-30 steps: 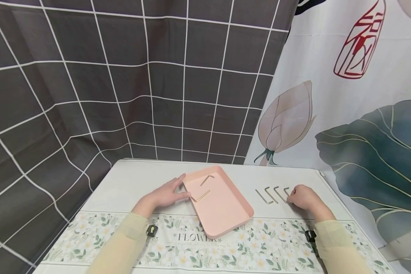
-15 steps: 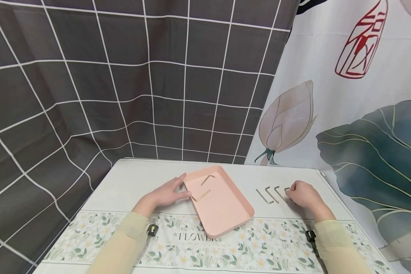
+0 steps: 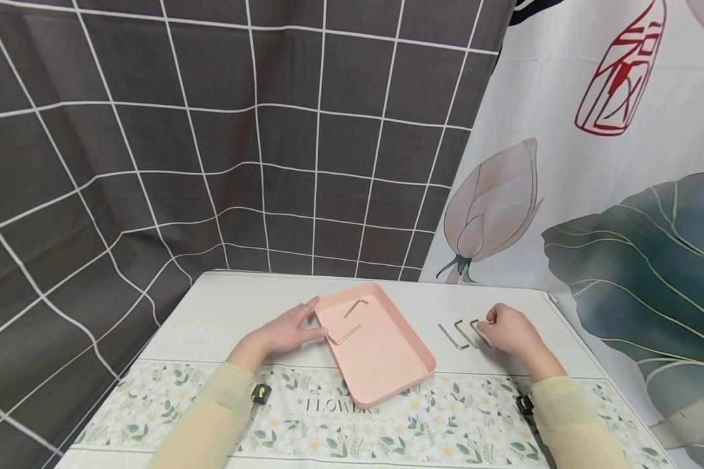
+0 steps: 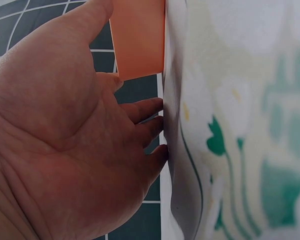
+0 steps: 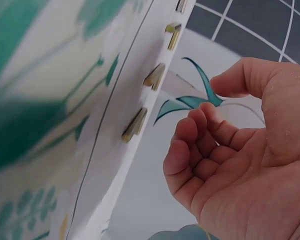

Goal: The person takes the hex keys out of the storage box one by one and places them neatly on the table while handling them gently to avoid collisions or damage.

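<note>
A pink tray (image 3: 384, 361) lies angled on the table, with two L-shaped hex keys inside: a small one (image 3: 352, 309) near the far end and a longer one (image 3: 347, 335) by the left wall. My left hand (image 3: 281, 331) rests at the tray's left side, thumb and forefinger touching its edge, fingers spread. To the right of the tray, more hex keys (image 3: 453, 337) lie in a row. Over the row's right end hovers my right hand (image 3: 512, 333), partly hiding keys from the head view. In the right wrist view its thumb stands apart from loosely bent, bare fingers, beside a hex key (image 5: 135, 125).
A floral strip (image 3: 446, 417) with the word FLOWER crosses the white tabletop (image 3: 252, 293) in front of the tray. Dark grid-patterned cloth (image 3: 287, 143) hangs behind and to the left. White cloth with plant prints (image 3: 493, 202) hangs at the right.
My right hand has shifted left and slightly away from me along the row, now covering the rightmost hex key in the head view. The left hand and tray have stayed put.
</note>
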Tool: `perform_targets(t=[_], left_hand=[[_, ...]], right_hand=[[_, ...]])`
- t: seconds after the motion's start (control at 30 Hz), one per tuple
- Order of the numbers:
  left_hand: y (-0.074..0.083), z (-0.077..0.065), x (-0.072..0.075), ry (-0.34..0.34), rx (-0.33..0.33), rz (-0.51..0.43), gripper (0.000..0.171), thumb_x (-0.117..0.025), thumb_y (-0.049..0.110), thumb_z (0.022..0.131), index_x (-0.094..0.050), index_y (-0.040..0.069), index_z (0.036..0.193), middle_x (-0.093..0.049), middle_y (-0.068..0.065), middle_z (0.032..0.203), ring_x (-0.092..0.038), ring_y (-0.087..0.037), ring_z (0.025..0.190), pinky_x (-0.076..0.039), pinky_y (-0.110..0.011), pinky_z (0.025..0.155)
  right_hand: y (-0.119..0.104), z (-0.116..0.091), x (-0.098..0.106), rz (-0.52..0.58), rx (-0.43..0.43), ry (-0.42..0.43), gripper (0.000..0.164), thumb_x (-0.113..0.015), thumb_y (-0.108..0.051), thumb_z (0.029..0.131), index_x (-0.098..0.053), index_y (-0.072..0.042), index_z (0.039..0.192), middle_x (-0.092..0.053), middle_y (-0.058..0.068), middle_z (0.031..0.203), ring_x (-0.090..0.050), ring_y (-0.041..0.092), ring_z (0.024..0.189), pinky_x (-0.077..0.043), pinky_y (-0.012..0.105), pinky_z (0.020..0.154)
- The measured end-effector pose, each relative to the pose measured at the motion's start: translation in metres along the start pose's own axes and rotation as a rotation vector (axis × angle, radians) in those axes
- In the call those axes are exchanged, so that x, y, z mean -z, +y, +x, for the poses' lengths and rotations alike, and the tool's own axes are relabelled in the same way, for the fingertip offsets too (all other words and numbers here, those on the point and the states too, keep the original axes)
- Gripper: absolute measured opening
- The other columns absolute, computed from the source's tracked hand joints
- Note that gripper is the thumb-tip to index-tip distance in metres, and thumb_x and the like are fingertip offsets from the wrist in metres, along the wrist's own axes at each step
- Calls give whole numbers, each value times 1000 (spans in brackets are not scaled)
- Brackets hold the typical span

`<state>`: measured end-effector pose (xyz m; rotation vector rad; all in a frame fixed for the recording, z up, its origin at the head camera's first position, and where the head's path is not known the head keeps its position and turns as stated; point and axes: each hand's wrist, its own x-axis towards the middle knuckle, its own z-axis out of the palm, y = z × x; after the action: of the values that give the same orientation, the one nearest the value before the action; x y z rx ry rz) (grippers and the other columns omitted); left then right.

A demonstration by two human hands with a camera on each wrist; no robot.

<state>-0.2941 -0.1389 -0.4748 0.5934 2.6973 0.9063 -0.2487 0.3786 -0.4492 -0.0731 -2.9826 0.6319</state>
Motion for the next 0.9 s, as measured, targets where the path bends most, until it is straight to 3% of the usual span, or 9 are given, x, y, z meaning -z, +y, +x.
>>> perform_targets(t=[0.17,0.67,0.9], left_hand=[[1,-1,1,-1,-3,4,97,-64,63,107,-18,18,181,-24,-24,182,-20,-45,169,-19,-70,133],[-5,2,-1,4,-16,25,99,-62,66,107,-17,17,181,-24,-23,182,-21,-45,168,-19,-70,134],[-4,2,0,1,-18,18,99,-63,65,107,-18,17,180,-24,-23,182,-21,-45,168,-19,-69,134]], right_hand=[[-8,0,-3,1,27,-1,29,-71,-24,100,-60,3,104,-63,11,84,-58,24,71,-48,40,64],[-33,-3,-11,-2,76,11,23,-69,-18,93,-61,1,102,-63,9,86,-58,25,75,-49,40,66],[-39,-3,-16,-3,101,-2,25,-71,-21,96,-63,1,104,-61,7,84,-56,23,72,-47,39,64]])
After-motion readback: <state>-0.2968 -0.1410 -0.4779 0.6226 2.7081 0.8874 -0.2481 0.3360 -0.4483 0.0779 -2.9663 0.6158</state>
